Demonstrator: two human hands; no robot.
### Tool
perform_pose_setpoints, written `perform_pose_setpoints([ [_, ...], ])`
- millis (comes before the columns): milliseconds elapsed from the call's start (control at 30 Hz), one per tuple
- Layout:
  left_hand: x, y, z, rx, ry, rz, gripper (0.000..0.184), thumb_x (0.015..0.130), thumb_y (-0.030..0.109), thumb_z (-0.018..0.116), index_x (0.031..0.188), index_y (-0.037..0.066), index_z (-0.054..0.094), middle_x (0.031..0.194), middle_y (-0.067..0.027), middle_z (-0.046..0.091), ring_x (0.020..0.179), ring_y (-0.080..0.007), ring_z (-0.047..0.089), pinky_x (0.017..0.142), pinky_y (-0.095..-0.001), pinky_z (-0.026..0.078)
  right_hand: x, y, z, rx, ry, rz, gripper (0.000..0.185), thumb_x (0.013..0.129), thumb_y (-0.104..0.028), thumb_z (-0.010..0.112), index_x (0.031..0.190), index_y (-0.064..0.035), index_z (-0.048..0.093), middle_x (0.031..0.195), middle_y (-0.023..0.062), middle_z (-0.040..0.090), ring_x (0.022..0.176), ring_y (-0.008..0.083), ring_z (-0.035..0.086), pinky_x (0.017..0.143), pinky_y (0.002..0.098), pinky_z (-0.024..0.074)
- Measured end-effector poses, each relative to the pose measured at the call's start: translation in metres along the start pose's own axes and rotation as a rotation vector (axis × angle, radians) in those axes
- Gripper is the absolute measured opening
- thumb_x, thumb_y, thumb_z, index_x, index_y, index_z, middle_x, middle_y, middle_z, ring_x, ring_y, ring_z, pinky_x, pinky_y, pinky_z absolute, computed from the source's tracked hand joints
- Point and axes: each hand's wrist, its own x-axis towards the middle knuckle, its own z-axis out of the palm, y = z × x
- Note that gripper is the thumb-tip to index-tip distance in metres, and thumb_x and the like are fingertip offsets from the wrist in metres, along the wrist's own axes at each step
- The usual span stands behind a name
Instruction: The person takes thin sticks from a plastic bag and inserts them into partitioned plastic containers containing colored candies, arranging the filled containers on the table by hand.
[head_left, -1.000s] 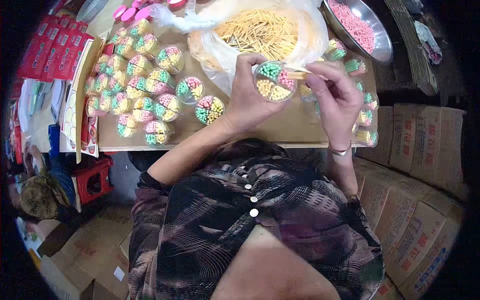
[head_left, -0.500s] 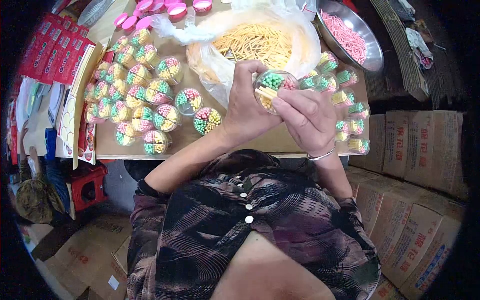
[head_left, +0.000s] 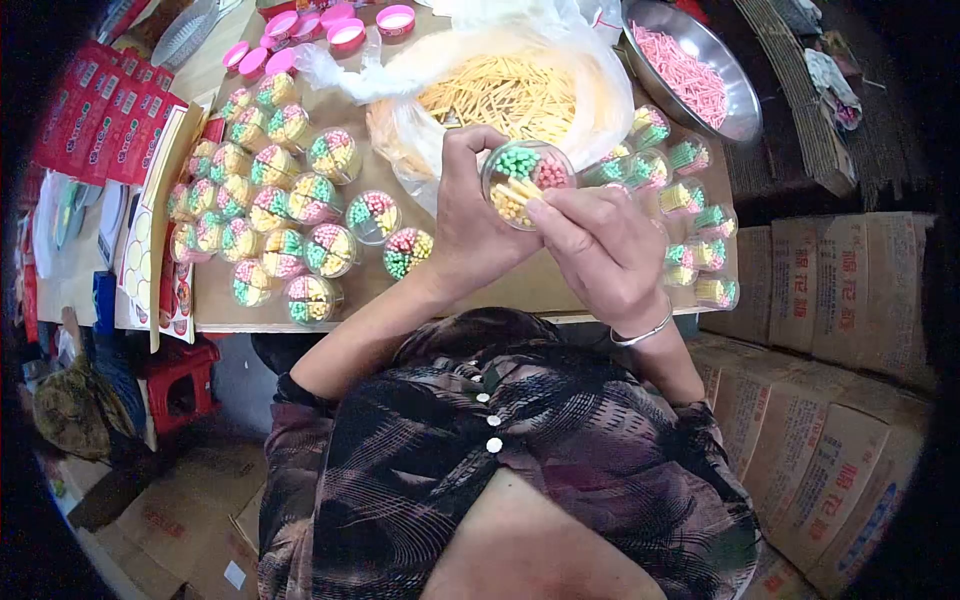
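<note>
My left hand [head_left: 468, 222] is wrapped round a clear round container [head_left: 522, 160], its open top facing the camera. Inside are green, pink and yellow-orange sticks in separate sections. Over its lower part, my right hand [head_left: 605, 245] pinches a few pale yellow sticks [head_left: 521, 190], their ends at the yellow section. Behind the container lies an open plastic bag [head_left: 385, 130] with a heap of yellow sticks [head_left: 500, 92]. Filled containers [head_left: 333, 156] stand in a group to the left, and more filled containers [head_left: 683, 197] are at the right.
A metal bowl [head_left: 742, 105] of pink sticks is at the back right. Pink lids [head_left: 345, 34] lie at the back left, near red packets [head_left: 112, 110]. Cardboard boxes [head_left: 845, 290] are stacked at the right. A red stool [head_left: 182, 385] and a partly visible person [head_left: 75, 400] are at lower left.
My right hand has moved left and down from the container's right side to its lower part, bringing the pale sticks over the yellow section. My left hand still holds the container.
</note>
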Motion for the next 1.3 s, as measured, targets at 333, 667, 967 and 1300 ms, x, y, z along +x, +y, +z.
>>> perform_pose_setpoints([
  [333,-0.008,-0.011,0.006,0.026,-0.015,0.006,0.066,0.059,0.009,0.078,0.11,0.001,0.037,0.103,-0.0139,0.043,0.091,-0.0262,0.051,0.078,-0.0346,0.046,0.005,-0.007,-0.002,-0.018,-0.066,0.003,0.025,0.07,0.001,0.069,0.096,-0.0008,0.069,0.097,0.0079,0.064,0.075,0.019,0.058,0.062,0.0276,0.0471],
  [667,-0.013,-0.008,0.009,0.127,-0.108,-0.017,0.065,0.06,0.009,0.076,0.111,0.0,0.037,0.102,-0.0158,0.045,0.09,-0.027,0.052,0.078,-0.0352,0.046,0.018,-0.009,-0.001,0.003,-0.228,0.219,0.029,0.075,-0.004,0.069,0.103,-0.0021,0.064,0.1,0.0073,0.061,0.083,0.0201,0.058,0.067,0.028,0.0475],
  [967,-0.018,0.003,0.002,-0.127,-0.185,-0.347,0.067,0.061,0.01,0.077,0.114,-0.001,0.038,0.101,-0.0151,0.047,0.089,-0.0253,0.053,0.079,-0.0355,0.047,-0.004,0.0,0.015,0.145,0.126,0.196,0.031,0.08,-0.016,0.07,0.109,-0.0061,0.063,0.114,0.0104,0.058,0.094,0.0229,0.057,0.079,0.031,0.0487],
  [1300,-0.015,0.002,-0.001,-0.141,-0.228,-0.364,0.066,0.06,0.011,0.079,0.112,-0.001,0.039,0.1,-0.0142,0.048,0.089,-0.0239,0.054,0.078,-0.0341,0.047,-0.01,0.0,0.01,0.009,-0.158,0.125,0.032,0.078,-0.014,0.071,0.108,-0.0076,0.065,0.106,0.01,0.059,0.088,0.0223,0.055,0.077,0.0305,0.0467],
])
